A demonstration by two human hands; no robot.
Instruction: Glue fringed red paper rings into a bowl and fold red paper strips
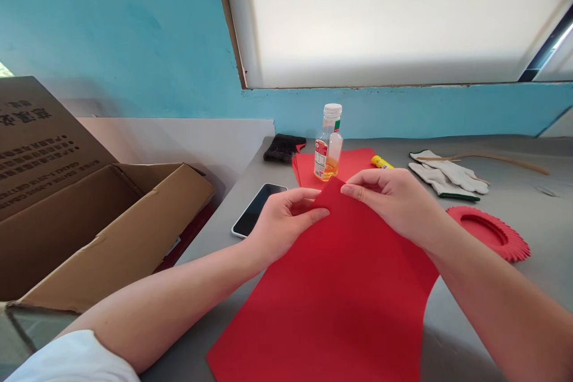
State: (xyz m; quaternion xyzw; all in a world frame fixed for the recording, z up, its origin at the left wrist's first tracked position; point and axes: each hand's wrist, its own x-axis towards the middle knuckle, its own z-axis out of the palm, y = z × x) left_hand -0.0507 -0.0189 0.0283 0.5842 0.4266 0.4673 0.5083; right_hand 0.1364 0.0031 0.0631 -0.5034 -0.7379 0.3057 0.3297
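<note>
1. White sleeve cloth (80, 361) fills the lower left corner, nearest the camera, with a bare forearm reaching out of it.
2. Grey tabletop (550, 250) runs back to a blue wall (111, 30), where a large pale panel (380, 18) sits in a worn brown edge.
3. Left of the table stands an open cardboard box (129, 227), flap up and printed with dark characters.
4. Toward the back lie a phone (257, 209), a dark cloth (282, 148), more red paper (307, 172) and a yellow tube (381, 162); a white-capped bottle (328, 149) holds a little amber liquid.
5. Farther right are white gloves (450, 176) with a thin brown strip (505, 160) by them, and a red pleated ring (513, 242).
6. Large, plain and matt, the red sheet (349, 286) is in front of the person, above the table — its sides bowed, its near edge out of view, its far end narrowing to a folded-looking tip.
7. Left hand (286, 215): thumb and fingers pinch the sheet's left edge near that tip.
8. Right hand (394, 200): thumb and forefinger close narrowly on the opposite edge — how many layers they grip, I cannot tell.
</note>
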